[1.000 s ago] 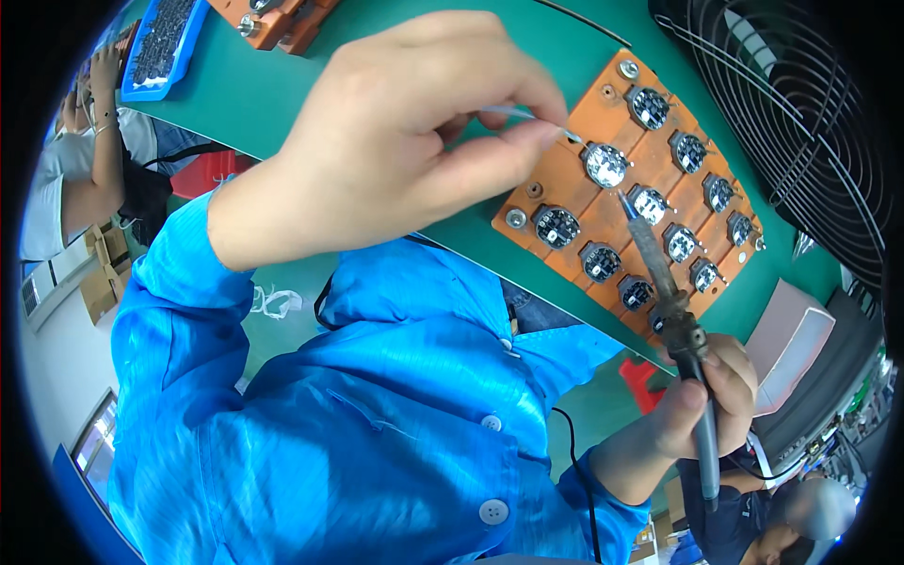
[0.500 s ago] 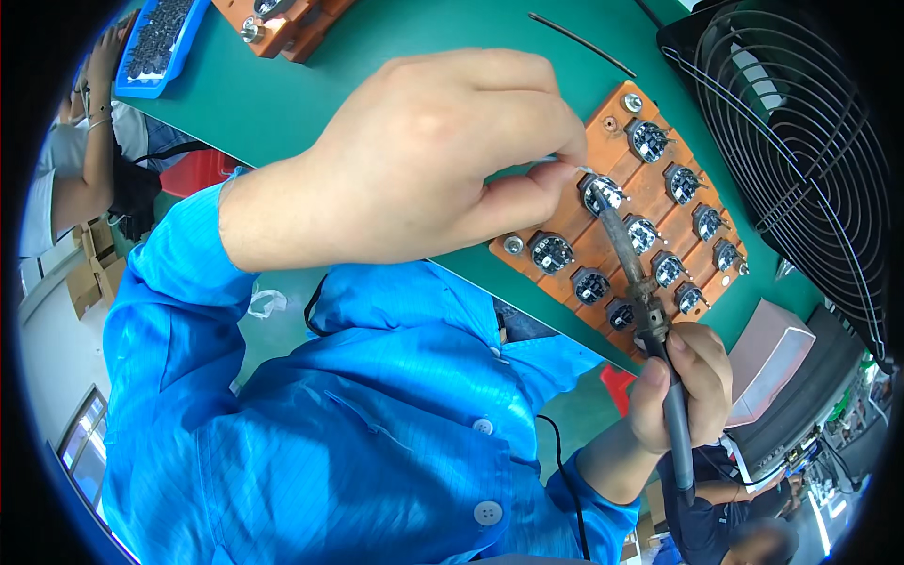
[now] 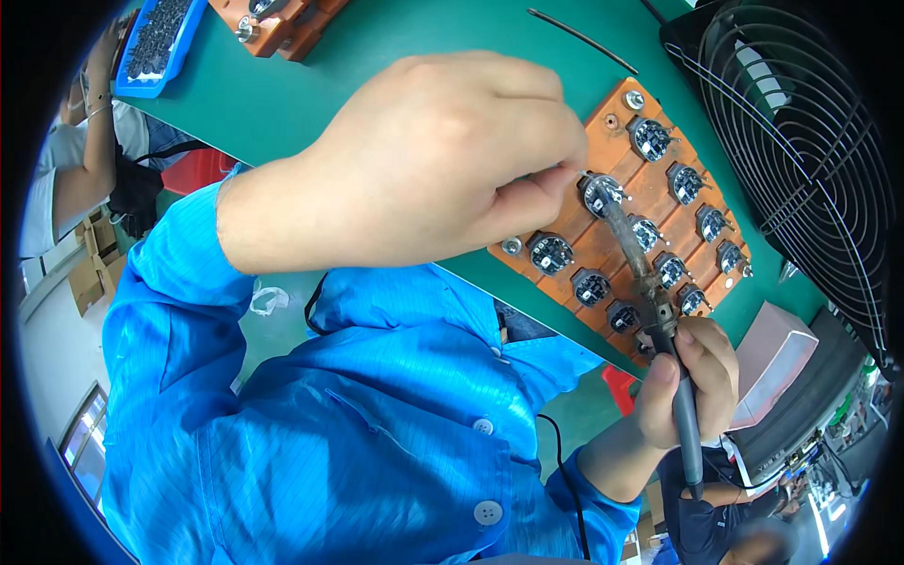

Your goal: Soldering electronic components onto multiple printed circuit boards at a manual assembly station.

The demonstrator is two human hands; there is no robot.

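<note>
My right hand [image 3: 695,381] grips a soldering iron [image 3: 686,424] by its dark handle. The iron's tip slants up to a small round circuit board part [image 3: 603,195] seated in an orange fixture [image 3: 603,252]. At that same part's left edge, my left hand [image 3: 471,155] is closed in a pinch, knuckles up. A thin pale strand, apparently solder wire [image 3: 585,173], just shows at its fingertips; the rest is hidden by the hand. Several similar round parts with pins sit in rows in the fixture, some partly behind the iron.
A black wire-guarded fan [image 3: 800,179] stands right of the fixture, near a pale pink box [image 3: 774,365]. A dark thin rod [image 3: 582,41] lies beyond. Another orange fixture [image 3: 282,33] and a blue tray [image 3: 162,42] of small dark pieces are at the far left. Other people sit at both sides.
The soldering iron and my right hand have shifted slightly right and down, its tip drawing a little off the part's centre. My left hand stays almost in place, still pinched.
</note>
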